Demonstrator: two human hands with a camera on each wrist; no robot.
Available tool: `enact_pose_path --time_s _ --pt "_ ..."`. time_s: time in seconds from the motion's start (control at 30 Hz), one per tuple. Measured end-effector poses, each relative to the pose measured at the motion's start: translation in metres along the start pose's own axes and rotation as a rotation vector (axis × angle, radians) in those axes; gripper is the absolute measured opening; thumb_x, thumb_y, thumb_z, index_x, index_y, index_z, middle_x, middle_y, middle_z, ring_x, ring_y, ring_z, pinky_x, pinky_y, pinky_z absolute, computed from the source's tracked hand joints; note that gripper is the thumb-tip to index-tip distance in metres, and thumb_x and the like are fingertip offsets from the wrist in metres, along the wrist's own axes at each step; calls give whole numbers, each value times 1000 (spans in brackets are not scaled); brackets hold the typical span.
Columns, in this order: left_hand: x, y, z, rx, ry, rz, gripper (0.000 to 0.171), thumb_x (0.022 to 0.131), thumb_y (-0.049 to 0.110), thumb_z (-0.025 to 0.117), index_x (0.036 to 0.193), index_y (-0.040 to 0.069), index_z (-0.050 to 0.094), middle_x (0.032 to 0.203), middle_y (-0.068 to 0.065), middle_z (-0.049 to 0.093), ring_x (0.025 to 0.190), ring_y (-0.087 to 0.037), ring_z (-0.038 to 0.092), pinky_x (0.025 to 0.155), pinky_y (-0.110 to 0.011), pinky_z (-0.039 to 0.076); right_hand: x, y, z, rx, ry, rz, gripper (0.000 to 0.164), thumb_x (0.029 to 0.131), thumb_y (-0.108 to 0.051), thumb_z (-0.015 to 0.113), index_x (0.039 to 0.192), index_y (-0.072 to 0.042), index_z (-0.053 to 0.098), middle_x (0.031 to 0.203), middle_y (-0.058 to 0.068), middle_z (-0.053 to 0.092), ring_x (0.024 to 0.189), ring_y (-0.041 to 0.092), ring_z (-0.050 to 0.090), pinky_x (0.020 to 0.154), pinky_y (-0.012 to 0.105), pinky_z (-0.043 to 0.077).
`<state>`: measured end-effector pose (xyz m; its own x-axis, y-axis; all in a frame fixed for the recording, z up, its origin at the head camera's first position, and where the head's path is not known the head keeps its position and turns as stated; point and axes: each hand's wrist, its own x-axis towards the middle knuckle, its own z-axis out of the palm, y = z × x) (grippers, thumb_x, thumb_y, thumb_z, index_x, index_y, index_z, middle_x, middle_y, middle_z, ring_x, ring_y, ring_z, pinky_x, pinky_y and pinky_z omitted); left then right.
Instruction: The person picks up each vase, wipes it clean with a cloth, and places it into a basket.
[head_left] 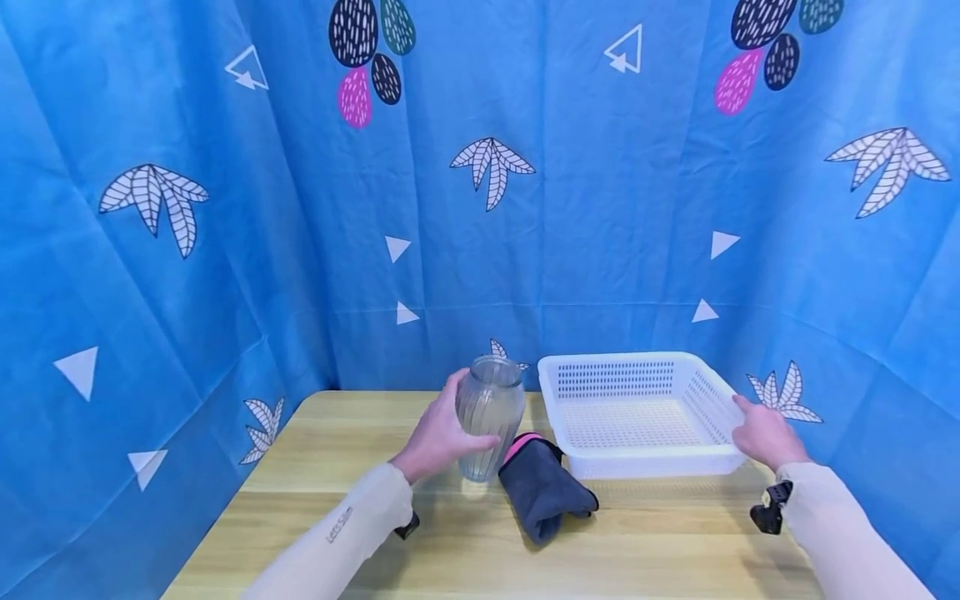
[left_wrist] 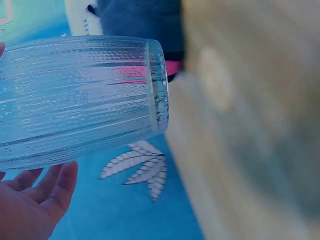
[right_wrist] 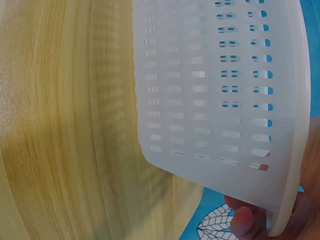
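My left hand (head_left: 448,431) grips a clear ribbed glass vase (head_left: 492,408) around its side, thumb across the front. The vase stands nearly upright, mouth up, slightly tilted, with its base close over the table. In the left wrist view the glass vase (left_wrist: 85,100) fills much of the left side, fingers (left_wrist: 60,187) along it. At the right, my right hand (head_left: 771,433) holds the rim of a white perforated plastic basket (head_left: 652,461). The right wrist view shows fingers (right_wrist: 242,220) curled around the corner of the basket's rim (right_wrist: 295,165).
A dark grey cloth piece (head_left: 543,492) with pink inside and black trim lies crumpled between the vase and the basket. Everything is on a light wood table (head_left: 337,467). A blue patterned curtain (head_left: 480,250) hangs behind and at both sides.
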<state>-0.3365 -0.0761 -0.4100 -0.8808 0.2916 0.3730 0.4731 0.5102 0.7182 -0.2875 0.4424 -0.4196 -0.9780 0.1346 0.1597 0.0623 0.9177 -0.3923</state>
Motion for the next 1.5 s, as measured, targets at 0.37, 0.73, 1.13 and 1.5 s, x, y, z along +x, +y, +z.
enact_pose_path --time_s 0.37,0.73,1.13,1.5 --pt "74 68 24 95 -1 129 109 67 61 85 154 34 25 147 5 44 121 -20 53 91 -52 53 -2 12 1 2 -17 26 69 84 -1 50 148 15 30 135 48 41 90 42 56 60 34 40" --pt "118 115 64 219 -41 177 112 65 58 86 156 35 25 143 1 45 108 -20 59 83 -45 55 -2 9 -2 -2 -15 53 70 86 -2 50 151 12 28 138 46 41 100 46 56 74 49 45" --pt "151 144 121 405 -166 229 113 66 58 86 158 33 25 140 -2 47 93 -15 57 71 -30 50 -3 5 -1 -11 26 58 71 83 0 50 150 11 30 136 44 45 87 39 57 63 38 42" --pt "156 135 162 547 -327 136 108 70 52 88 158 33 28 154 -5 42 117 -25 60 98 -44 51 -3 -6 4 -9 36 78 71 82 2 49 151 10 32 137 43 46 96 44 59 72 49 46"
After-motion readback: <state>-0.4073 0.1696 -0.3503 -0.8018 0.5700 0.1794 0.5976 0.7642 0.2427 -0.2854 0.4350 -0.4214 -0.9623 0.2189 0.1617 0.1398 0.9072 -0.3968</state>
